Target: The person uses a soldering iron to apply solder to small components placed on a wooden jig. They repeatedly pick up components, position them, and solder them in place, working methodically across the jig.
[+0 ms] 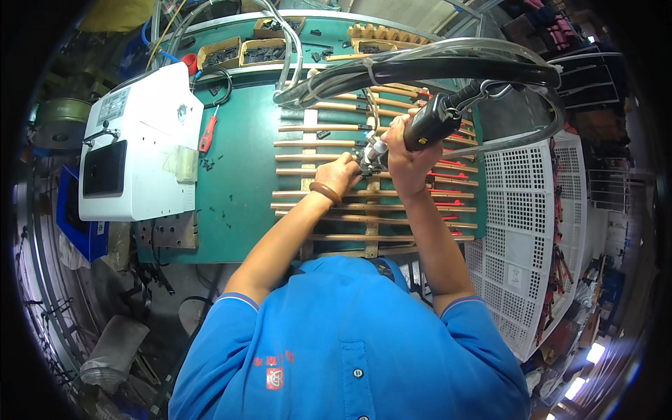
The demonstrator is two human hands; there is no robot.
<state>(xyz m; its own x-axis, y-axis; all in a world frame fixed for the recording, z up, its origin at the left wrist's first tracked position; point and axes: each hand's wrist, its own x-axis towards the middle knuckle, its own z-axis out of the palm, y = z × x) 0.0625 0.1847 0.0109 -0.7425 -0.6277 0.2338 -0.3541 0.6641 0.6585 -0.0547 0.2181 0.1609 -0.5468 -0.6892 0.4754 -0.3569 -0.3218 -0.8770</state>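
My right hand point(409, 161) is closed round a black hanging driver tool point(430, 122) with hoses. Its metal head point(373, 152) rests over a rod among the rows of copper-coloured rods point(315, 143), which lie across wooden strips on the green bench. My left hand point(339, 175) has its fingers pinched at the rod beside the tool's head, partly hidden, on what looks like a small dark fitting. Several rods have red parts point(451, 176) at their right.
A white machine point(136, 129) and a red-handled screwdriver point(208, 133) sit at left on the green bench point(231, 161). Cardboard boxes of black parts point(262, 52) stand at the back. White perforated crates point(507, 210) are at right. Hoses point(308, 91) arch over the rods.
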